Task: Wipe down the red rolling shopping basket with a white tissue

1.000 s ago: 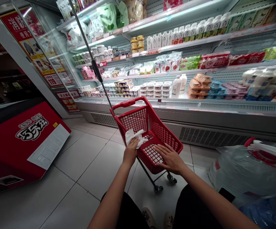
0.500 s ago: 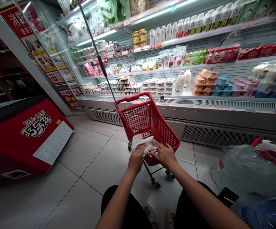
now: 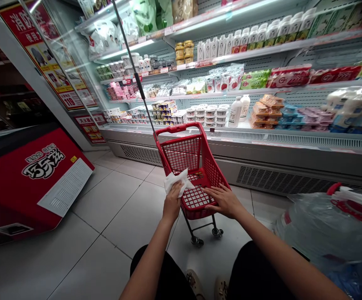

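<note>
Directly in front of me stands a small red shopping cart (image 3: 193,177) with a lattice basket on a wheeled metal frame. A tall dark pole (image 3: 139,85) rises from its back left corner. My left hand (image 3: 172,203) grips a crumpled white cloth or paper wipe (image 3: 178,181) at the cart's left rim. Over the right front side of the basket, my right hand (image 3: 223,201) rests with fingers stretched out, holding nothing. The wipe partly covers the left wall of the basket.
Behind the cart runs a refrigerated display case (image 3: 224,133) stocked with dairy goods. On the left sits a red freezer chest (image 3: 27,187). Large clear water jugs (image 3: 318,221) stand close on my right. My knees and shoes are below.
My hands have moved apart: the left went slightly left with the wipe, while the right shifted right, away from the wipe. The cart appears turned a little.
</note>
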`<control>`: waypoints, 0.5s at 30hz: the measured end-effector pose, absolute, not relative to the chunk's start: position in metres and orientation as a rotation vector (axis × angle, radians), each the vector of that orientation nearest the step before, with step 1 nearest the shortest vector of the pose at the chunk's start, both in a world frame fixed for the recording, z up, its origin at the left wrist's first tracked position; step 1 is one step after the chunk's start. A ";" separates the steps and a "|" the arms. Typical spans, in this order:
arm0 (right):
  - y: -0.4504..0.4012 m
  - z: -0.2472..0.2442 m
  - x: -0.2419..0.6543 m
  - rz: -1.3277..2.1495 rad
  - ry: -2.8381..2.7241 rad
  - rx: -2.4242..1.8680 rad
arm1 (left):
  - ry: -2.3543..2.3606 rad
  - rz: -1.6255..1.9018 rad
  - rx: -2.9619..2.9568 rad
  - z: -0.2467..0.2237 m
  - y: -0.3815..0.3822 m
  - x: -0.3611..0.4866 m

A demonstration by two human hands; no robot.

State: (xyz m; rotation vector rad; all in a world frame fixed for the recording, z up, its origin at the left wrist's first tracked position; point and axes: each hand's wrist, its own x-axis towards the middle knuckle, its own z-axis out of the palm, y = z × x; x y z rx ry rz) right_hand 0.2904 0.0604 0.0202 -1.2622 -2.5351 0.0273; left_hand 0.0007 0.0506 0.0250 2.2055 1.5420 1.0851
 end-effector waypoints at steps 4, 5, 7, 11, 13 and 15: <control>0.050 0.013 0.274 -0.019 -2.449 -1.312 | 1.542 1.125 2.219 0.009 0.008 0.012; 0.046 0.012 0.267 -0.032 -2.430 -1.319 | 1.551 1.132 2.229 0.004 -0.004 0.013; 0.037 0.011 0.251 -0.066 -2.390 -1.330 | 1.578 1.123 2.261 -0.003 -0.024 0.012; 0.024 0.017 0.230 -0.156 -2.380 -1.211 | 1.635 1.044 2.358 -0.004 -0.044 -0.005; 0.024 0.023 0.234 -0.191 -2.463 -1.050 | 1.658 0.986 2.397 -0.001 -0.045 -0.018; 0.030 0.030 0.247 -0.200 -2.542 -0.931 | 1.696 0.943 2.398 0.003 -0.042 -0.031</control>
